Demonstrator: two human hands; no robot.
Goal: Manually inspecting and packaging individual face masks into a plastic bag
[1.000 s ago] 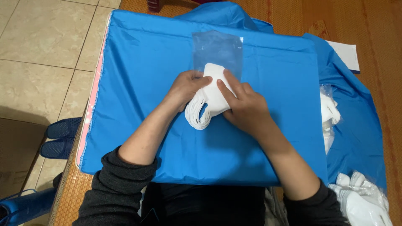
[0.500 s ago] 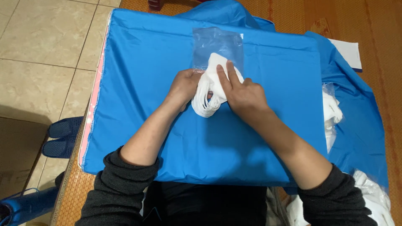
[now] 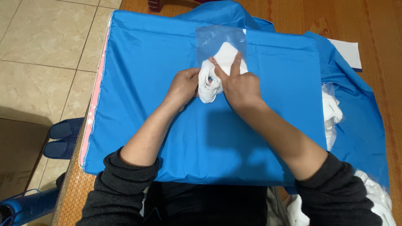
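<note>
1. Head view, centre: a folded bundle of white fabric point(image 3: 211, 79) lies on a smooth bright blue cloth point(image 3: 167, 104) spread across the table. Its far end sits inside the mouth of a clear, flat plastic bag point(image 3: 220, 39); its near, looped end is outside the bag.

2. The left hand point(image 3: 183, 86) is curled against the bundle's left side, fingers closed on the white loops, gripping them.

3. The right hand point(image 3: 238, 86) presses on top of the bundle from the right. Its index finger is stretched out flat over the fabric, pointing into the bag; the other fingers are bent. It pushes down rather than clasping, so whether it holds any fabric cannot be told.

4. Edges: the bag's far edge lies close to the blue cloth's far fold. The cloth's left border, with a pink stitched strip point(image 3: 94, 113), runs along the table's left edge, beyond which are beige floor tiles point(image 3: 46, 50) and a pair of dark blue slippers point(image 3: 63, 138).

5. Open room: bare blue cloth stretches wide to the left of the hands and between the forearms toward the body. To the right it is tighter: a heap of white items in clear wrapping point(image 3: 333, 113) sits at the cloth's right edge, well apart from the hands, and a white sheet of paper point(image 3: 347, 52) lies on the woven orange mat point(image 3: 377, 25) further off.
</note>
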